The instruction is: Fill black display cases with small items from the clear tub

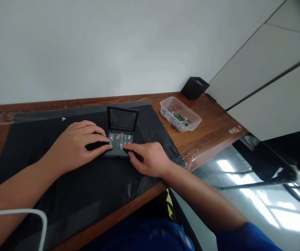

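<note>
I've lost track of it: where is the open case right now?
In the head view, slightly left of centre, the case sits on the black mat between the left hand and the right hand, its lid raised.

Blk open-top sq. box (195,88) at back R corner of brown wood-grain worktop (212,113), plain pale wall (100,45) behind, pale panels (265,66) w/ dark seams on R, blk sheet (87,184) over worktop, sm. wht scrap (63,119) on it, wht cable (21,211) btm L, shiny grey floor (260,209) btm R
</note>
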